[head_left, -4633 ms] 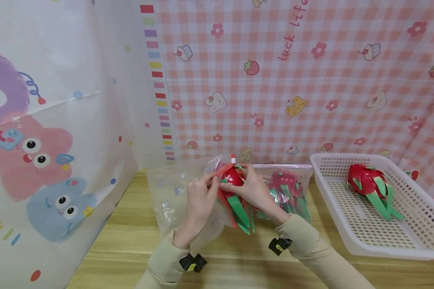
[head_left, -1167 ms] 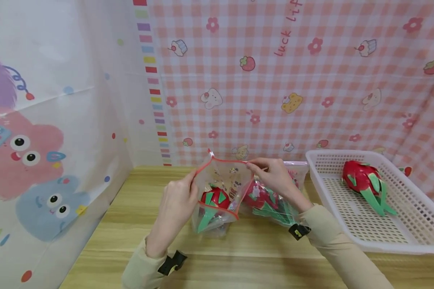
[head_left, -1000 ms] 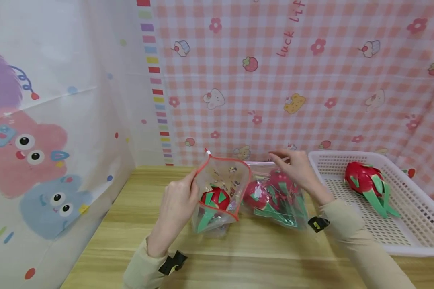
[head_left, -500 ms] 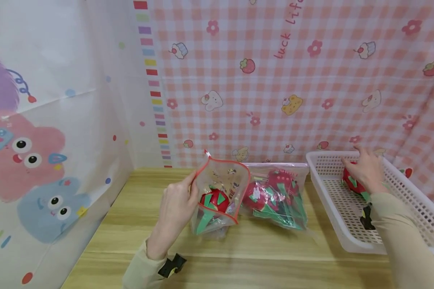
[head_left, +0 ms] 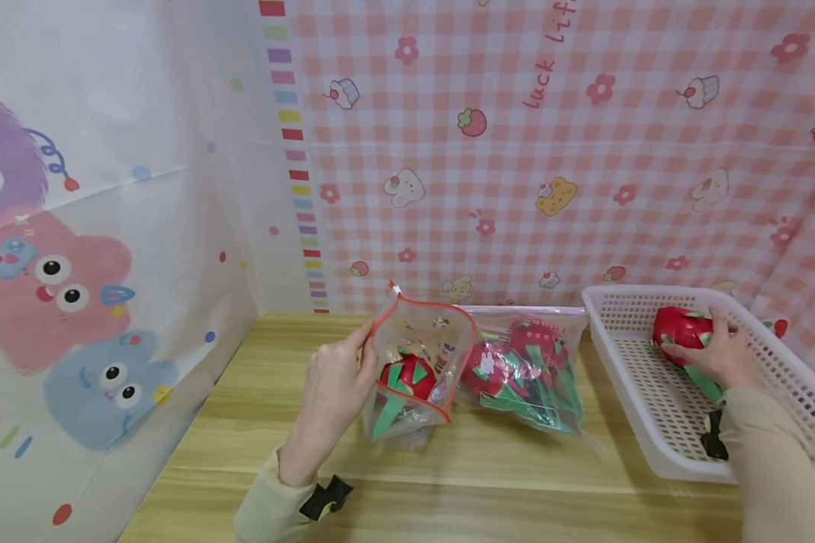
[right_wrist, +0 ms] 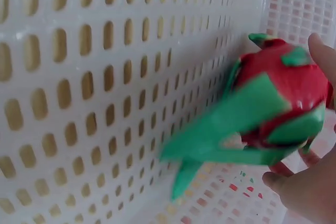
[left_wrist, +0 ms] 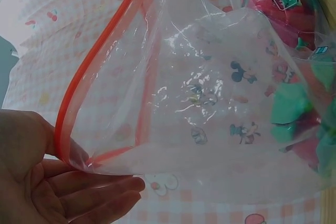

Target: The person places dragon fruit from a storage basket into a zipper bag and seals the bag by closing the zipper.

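My left hand (head_left: 336,385) pinches the left edge of a clear zip bag (head_left: 424,317) with a red zip strip; its mouth gapes wide. A red dragon fruit (head_left: 417,375) with green leaves lies inside it. In the left wrist view the thumb and fingers hold the bag's red-edged corner (left_wrist: 65,124), and small cartoon prints show on the plastic. At the right, my right hand (head_left: 727,358) grips another dragon fruit (head_left: 675,328) in the white basket (head_left: 621,400). The right wrist view shows fingers around this fruit (right_wrist: 299,85), its long green leaves trailing away from the hand.
Right of the zip bag lies a second clear bag (head_left: 530,311) with dragon fruits inside, between it and the basket. All stand on a wooden table (head_left: 448,501). A pink checked cloth (head_left: 509,166) hangs behind, and a white printed cloth (head_left: 197,219) at the left.
My right hand has let go of the zip bag's right edge, moved right into the basket and taken hold of the dragon fruit there. The left hand still holds the bag's left edge.
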### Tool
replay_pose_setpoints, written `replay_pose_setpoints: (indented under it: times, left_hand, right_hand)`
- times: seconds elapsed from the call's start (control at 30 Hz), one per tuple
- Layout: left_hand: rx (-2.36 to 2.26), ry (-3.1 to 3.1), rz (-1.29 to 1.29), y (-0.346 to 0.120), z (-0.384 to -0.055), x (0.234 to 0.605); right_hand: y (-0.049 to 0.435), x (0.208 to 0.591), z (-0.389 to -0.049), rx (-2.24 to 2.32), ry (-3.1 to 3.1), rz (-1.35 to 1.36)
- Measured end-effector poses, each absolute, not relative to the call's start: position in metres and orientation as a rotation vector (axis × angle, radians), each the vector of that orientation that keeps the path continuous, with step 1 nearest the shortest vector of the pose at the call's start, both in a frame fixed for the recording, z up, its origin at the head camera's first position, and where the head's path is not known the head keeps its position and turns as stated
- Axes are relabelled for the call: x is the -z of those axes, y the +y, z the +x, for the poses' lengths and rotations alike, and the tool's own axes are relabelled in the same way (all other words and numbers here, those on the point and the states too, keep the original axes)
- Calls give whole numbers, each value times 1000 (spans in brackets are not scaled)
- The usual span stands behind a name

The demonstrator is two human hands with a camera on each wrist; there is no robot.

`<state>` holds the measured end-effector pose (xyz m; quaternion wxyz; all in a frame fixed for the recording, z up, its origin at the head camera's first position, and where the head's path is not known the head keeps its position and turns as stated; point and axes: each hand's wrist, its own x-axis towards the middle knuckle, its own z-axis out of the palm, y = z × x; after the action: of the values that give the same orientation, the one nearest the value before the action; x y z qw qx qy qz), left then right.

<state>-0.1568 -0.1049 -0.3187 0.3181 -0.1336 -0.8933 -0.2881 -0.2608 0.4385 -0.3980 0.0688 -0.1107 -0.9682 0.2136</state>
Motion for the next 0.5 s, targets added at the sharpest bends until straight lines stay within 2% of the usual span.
replay_pose_setpoints:
  times: [0.27,0.5]
  left_hand:
    - [753,-2364,-347,-104,-157,319]
    - [766,-2377,-333,-104,-157,318]
  right_hand:
    - [434,396,-266,-701,-2943,-375]
    - [439,409,-268,-737,-2868,-242]
